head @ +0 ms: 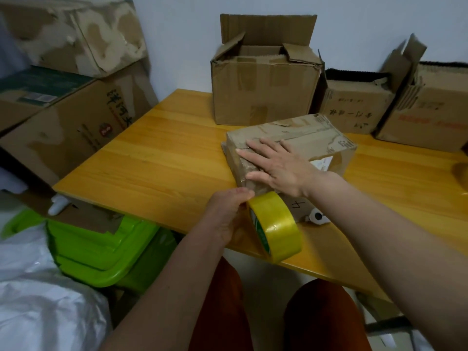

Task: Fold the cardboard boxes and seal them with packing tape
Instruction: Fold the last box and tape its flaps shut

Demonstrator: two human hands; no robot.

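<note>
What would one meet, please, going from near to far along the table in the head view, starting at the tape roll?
Yellow tape roll held by the left hand → right hand flat on the closed box → open box by the wall.

Yellow wood table [162,153], grain running toward the wall, near edge cutting diagonally across the view. On it: closed worn box [304,138] near the front, partly taped. Flat cardboard piece [300,207] marked "4" lies just in front of that box, with a small white object [316,217] at its right corner; can't tell what it is. At the back by the wall: open box [263,89] with flaps up, then two more open boxes to its right, a small one [354,107] and one [428,117] at the frame edge, side by side. Blurred yellowish thing [462,173] at the far right edge, unclear.
</note>
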